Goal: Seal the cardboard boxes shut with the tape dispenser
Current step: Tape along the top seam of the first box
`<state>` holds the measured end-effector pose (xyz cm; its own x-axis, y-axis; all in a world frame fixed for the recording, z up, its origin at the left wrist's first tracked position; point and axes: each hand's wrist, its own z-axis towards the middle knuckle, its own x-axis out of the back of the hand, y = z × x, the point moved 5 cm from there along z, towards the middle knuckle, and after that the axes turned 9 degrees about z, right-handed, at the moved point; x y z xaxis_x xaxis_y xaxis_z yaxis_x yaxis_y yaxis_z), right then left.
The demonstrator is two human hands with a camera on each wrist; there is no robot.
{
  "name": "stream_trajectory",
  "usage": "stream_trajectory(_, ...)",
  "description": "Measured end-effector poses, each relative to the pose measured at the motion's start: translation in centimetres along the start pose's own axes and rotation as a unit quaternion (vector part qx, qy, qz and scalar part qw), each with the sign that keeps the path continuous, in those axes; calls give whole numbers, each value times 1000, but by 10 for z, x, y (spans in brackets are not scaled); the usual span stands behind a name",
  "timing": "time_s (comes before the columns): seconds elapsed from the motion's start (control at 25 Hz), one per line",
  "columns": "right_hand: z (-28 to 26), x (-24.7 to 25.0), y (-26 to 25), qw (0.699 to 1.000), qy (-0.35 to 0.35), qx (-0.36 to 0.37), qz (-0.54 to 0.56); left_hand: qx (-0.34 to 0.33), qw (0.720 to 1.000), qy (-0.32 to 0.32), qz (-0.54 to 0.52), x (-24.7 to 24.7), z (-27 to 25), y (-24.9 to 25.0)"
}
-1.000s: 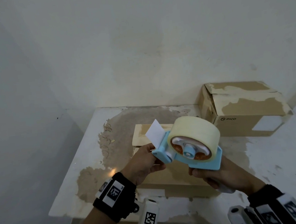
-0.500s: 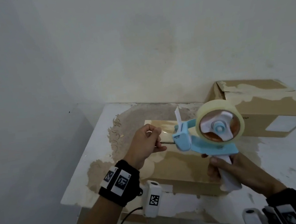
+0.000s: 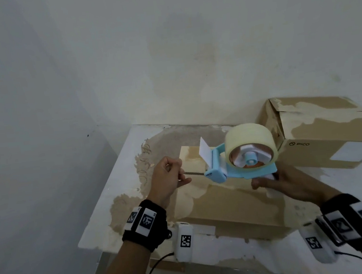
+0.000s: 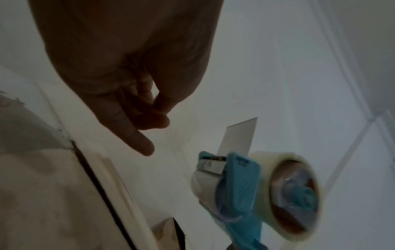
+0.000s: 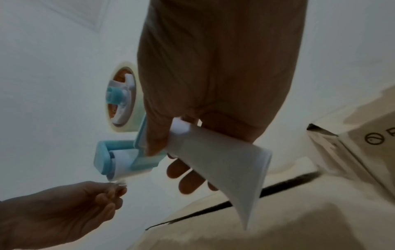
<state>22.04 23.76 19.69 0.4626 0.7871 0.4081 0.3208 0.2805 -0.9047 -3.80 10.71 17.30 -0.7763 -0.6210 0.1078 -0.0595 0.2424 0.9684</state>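
1. The right hand (image 3: 289, 183) gripped the white handle of the tape dispenser (image 3: 242, 159) and held it in the air above the near cardboard box (image 3: 224, 201) on the desk (image 3: 122, 178).
2. The left hand (image 3: 168, 178), fingers curled, pinched the free end of the clear tape (image 3: 194, 174), a short strip stretched level from the dispenser's mouth.
3. Progress looked early: the strip touched no box, and a dark open seam (image 5: 278, 186) ran across the near box's top in the right wrist view. Sticking down, running along the seam and cutting were all left.
4. The second box (image 3: 323, 135), well apart toward the back right, had a lifted corner flap; whether it was taped I could not tell.
5. The strip was nearly invisible in the left wrist view, which was blurred around the roll. The near box's front edge was partly hidden by the wrist cameras.
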Motion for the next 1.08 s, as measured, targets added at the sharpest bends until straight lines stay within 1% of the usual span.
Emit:
stream_trajectory(0.08, 18, -1, -2, 999, -5, 20, -44, -15, 999, 15, 35, 7, 12, -2)
stream_trajectory(0.16, 36, -2, 0, 994, 3, 36, -100, -14, 995, 24, 91, 10, 23, -11)
stream_trajectory(0.24, 51, -6, 7, 989, -2, 28, -144, 13, 993, 34, 110, 11, 28, -27)
stream_trajectory(0.32, 61, -13, 15, 984, -14, 9, -180, 60, 994, 41, 79, 9, 29, -46)
stream_trajectory(0.36, 64, -16, 19, 982, -21, 4, -187, 73, 994, 44, 63, 9, 29, -53)
stream_trajectory(0.52, 65, -19, 18, 984, -38, 10, -173, 72, 995, 57, 39, 9, 29, -60)
stream_trajectory(0.72, 75, -16, 24, 976, -44, -23, -211, 85, 994, 61, 40, 11, 33, -68)
stream_trajectory(0.84, 79, -19, 30, 970, -58, -35, -234, 77, 995, 56, 37, 12, 34, -74)
stream_trajectory(1.0, 84, -20, 32, 964, -55, -56, -253, 48, 993, 47, 96, 12, 45, -83)
stream_trajectory(1.08, 86, -22, 33, 961, -62, -66, -263, 47, 992, 40, 110, 11, 51, -87)
